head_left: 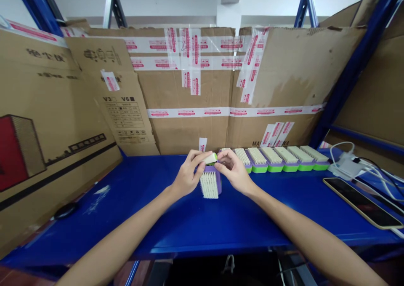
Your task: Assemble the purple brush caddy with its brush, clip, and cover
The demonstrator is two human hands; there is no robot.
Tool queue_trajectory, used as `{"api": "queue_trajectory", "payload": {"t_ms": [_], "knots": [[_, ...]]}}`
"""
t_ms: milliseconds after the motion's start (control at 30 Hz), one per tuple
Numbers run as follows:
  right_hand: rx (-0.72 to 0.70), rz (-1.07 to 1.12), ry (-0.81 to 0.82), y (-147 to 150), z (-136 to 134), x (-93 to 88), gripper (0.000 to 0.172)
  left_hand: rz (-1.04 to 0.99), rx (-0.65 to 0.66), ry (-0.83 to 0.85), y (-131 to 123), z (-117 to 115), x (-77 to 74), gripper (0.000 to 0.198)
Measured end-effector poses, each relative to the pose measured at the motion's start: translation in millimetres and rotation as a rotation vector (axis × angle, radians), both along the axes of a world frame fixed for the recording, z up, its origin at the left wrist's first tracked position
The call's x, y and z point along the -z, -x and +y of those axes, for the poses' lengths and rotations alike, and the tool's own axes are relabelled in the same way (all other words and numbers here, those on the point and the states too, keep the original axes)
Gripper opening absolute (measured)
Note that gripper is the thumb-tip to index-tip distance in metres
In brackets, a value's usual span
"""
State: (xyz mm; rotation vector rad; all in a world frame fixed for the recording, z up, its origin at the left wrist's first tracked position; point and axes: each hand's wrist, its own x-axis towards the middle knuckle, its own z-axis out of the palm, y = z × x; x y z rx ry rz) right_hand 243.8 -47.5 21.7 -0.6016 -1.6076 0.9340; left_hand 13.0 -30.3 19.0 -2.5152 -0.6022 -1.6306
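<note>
- Brush [209,185]: stiff pale bristles, purple body.
- Left hand [187,174], left of brush: fingers clamped on small green-ended block [208,159].
- Right hand [235,172], right of brush: grip indiscernible.

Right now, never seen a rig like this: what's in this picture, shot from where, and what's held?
There's no machine: these are a person's bare hands, filmed by a camera worn on the head, looking forward and down. The left hand grips a small white piece with a green end, close to a brush. The right hand is beside them; whether it touches either is unclear. On the blue table, more brushes stand in a row, bristles up; a phone lies further right.
</note>
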Motion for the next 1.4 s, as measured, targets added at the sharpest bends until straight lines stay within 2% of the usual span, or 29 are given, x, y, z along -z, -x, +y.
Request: {"api": "queue_trajectory", "payload": {"t_ms": [133,433,1100,1233,1400], "knots": [[-0.018,0.029,0.024,0,1,-1.6,0.044,0.005,-0.015,0.016,3,4,2.2,0.045],[-0.016,0.017,0.031,-1,0,-7.9,0.045,0.045,-0.005,0.056,6,8,4.2,0.044],[0.042,-0.039,-0.002,-4,0,-10.3,0.046,0.059,-0.021,0.027,3,2,-6.7,0.037],[0.052,-0.048,-0.04,-2,-2,-8.2,0.043,0.052,0.017,0.086,5,1,-9.6,0.032],[0.047,-0.066,-0.058,0,-4,-9.8,0.043,-0.066,0.103,0.252,3,3,-8.2,0.027]]}}
